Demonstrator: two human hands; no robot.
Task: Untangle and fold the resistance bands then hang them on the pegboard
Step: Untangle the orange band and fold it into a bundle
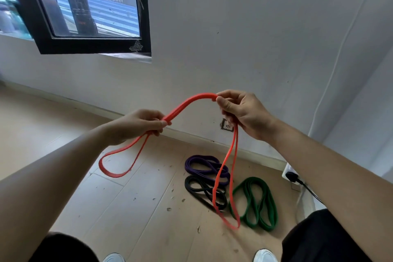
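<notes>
A long red resistance band [187,102] arches in the air between my hands. My left hand [140,125] grips it at the lower left, and a loop hangs down from that hand. My right hand [240,110] pinches it higher up on the right, where a longer loop drops almost to the floor. On the wooden floor below lie a purple band [202,166], a black band [197,189] and a green band [259,204], each in loose coils. No pegboard is in view.
A white wall [255,38] stands ahead with a wall socket [227,126] near the skirting. A black-framed window [85,6] is at upper left. A white power strip with a black plug [292,175] lies at right. Small debris is scattered over the floor [138,198].
</notes>
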